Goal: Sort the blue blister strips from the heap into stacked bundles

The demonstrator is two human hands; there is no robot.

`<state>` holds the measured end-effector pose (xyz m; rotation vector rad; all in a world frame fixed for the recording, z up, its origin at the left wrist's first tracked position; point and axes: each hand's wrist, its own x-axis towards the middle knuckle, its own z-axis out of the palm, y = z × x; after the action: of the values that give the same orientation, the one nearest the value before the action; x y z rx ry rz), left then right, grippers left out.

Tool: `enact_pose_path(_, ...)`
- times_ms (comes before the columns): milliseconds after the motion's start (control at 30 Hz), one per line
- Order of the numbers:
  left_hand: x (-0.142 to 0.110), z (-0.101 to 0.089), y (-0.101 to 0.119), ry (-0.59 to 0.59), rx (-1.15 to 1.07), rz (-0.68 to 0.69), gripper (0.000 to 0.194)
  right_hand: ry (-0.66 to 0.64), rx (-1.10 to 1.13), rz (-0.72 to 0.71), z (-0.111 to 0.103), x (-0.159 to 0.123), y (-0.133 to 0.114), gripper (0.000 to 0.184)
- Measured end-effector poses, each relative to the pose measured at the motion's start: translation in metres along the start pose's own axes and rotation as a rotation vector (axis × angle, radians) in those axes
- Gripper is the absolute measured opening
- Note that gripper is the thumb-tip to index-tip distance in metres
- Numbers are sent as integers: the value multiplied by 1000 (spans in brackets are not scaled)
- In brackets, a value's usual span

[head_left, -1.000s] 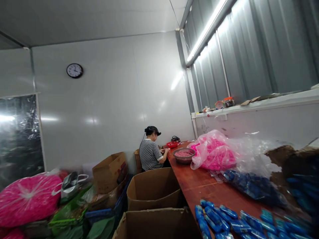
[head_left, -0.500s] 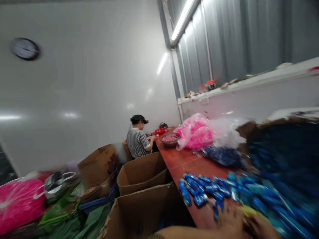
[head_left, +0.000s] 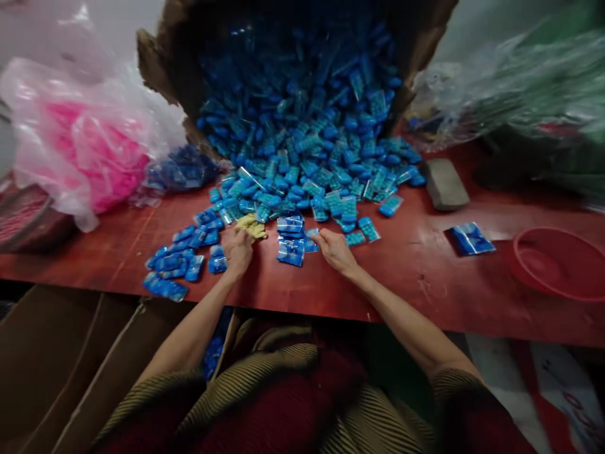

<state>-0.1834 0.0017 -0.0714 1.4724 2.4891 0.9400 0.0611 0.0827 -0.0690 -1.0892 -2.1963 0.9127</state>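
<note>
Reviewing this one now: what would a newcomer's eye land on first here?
Most likely the big heap of blue packets spilling from the torn cardboard box onto the red table, at top centre. Next, perhaps, the bright pink bag at upper left. In front of the heap, the left hand and right hand flank a small cluster of blue packets.

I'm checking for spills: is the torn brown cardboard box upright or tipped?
Tipped: the torn brown cardboard box opens toward the camera, and small blue plastic packets spread from it onto the red table.
</note>
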Motion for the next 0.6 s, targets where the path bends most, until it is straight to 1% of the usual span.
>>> enact_pose_path(67,1,-1,-8,3,153,1,15,5,-155,-59,7,-12,-7,28)
enact_pose_path(133,-2,-3,-10,23,259,9,18,-42,-320,-110,21,-17,-17,21)
enact_pose_path(200,-9,-3,-8,62,297,33,22,-101,-441,-112,36,-17,-23,18)
enact_pose_path(267,-23,-3,-1,100,250,87,27,-127,-494,-95,49,-15,-23,18)
enact_pose_path(333,-42,-3,8,87,71,129,27,-116,-495,-94,55,-13,-19,19)
enact_pose_path(367,-52,-2,14,51,-57,118,26,-105,-484,-98,56,-13,-16,20)
enact_pose_path(400,-62,-1,20,22,-200,59,25,-92,-468,-102,56,-13,-13,20)
enact_pose_path(433,-71,-1,26,-16,-344,-40,24,-77,-451,-103,55,-14,-11,20)
enact_pose_path(467,-79,0,32,-69,-486,-173,26,-56,-436,-102,53,-15,-10,20)
enact_pose_path(533,-89,2,45,-192,-733,-436,37,-3,-420,-103,48,-20,-12,21)
enact_pose_path(567,-91,2,51,-248,-831,-526,43,23,-418,-112,45,-24,-16,22)
enact_pose_path(600,-92,3,56,-292,-909,-579,46,43,-415,-127,42,-28,-20,23)
